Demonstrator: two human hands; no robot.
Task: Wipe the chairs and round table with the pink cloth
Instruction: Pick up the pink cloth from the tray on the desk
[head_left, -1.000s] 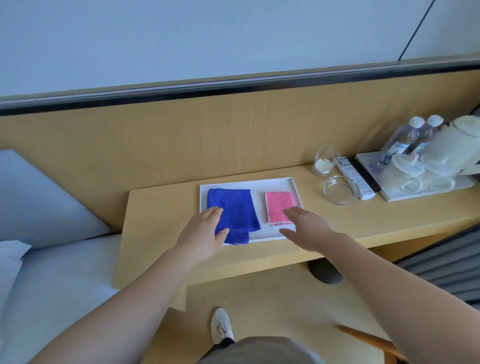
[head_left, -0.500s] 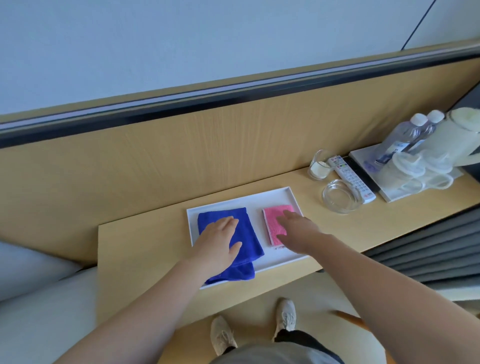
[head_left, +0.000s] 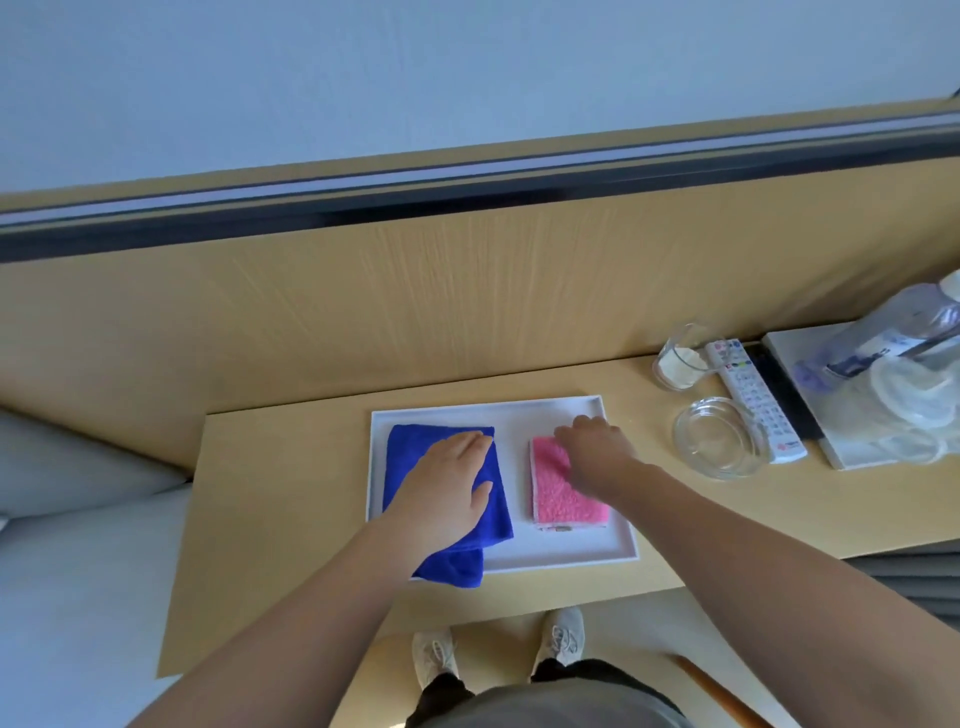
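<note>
Pink cloth: a folded pink terry cloth (head_left: 566, 493) lies flat in the right half of a shallow white rectangular tray (head_left: 571, 558), on a light wooden shelf (head_left: 291, 493).
Right hand: the right hand (head_left: 597, 449) rests on the far end of the pink cloth, fingers curled down over its top edge; it has not closed round the cloth, and nothing is lifted.
Left hand: the left hand (head_left: 449, 486) lies palm down, fingers spread, on a folded blue microfibre cloth (head_left: 457, 566) in the left half of the tray; it presses but grips nothing.
Blue cloth edge: its near corner hangs over the tray's front rim onto the shelf.
Neighbours: a clear glass ashtray (head_left: 719, 441) and a white remote control (head_left: 756, 400) sit just right of the tray; a small glass tumbler (head_left: 680, 361) stands behind them.
Step in hand: probably picking up the pink cloth; no chairs or round table are in view.
Risk, tray: a pull on the cloth along the surface could drag the light tray toward the shelf edge, unless the left hand holds it down.
Risk, glass: a sweep of the right arm outward could knock the ashtray.
Risk, grip: pinching only the top layer would let the fold fall open.
</note>
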